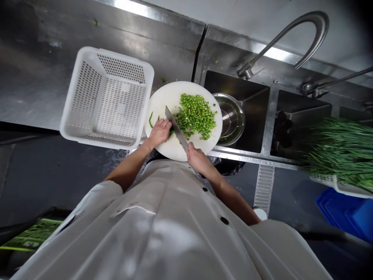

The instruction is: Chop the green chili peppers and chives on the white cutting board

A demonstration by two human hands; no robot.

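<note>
A round white cutting board (pixel 171 149) lies at the counter's front edge. On its right half is a heap of chopped green peppers (pixel 198 114). My right hand (pixel 199 158) is closed round the handle of a knife (pixel 177 130), whose blade slants up and left along the heap's left side. Just left of the blade, my left hand (pixel 160 132) presses down with bent fingers on green peppers, mostly hidden under it. A curved whole green pepper (pixel 150 119) lies on the board's left part.
An empty white perforated basket (pixel 107 144) stands left of the board. To the right are a metal bowl (pixel 240 120) at the sink (pixel 256 116), a curved faucet (pixel 317 35), long green stalks (pixel 344 151) and blue containers (pixel 344 212).
</note>
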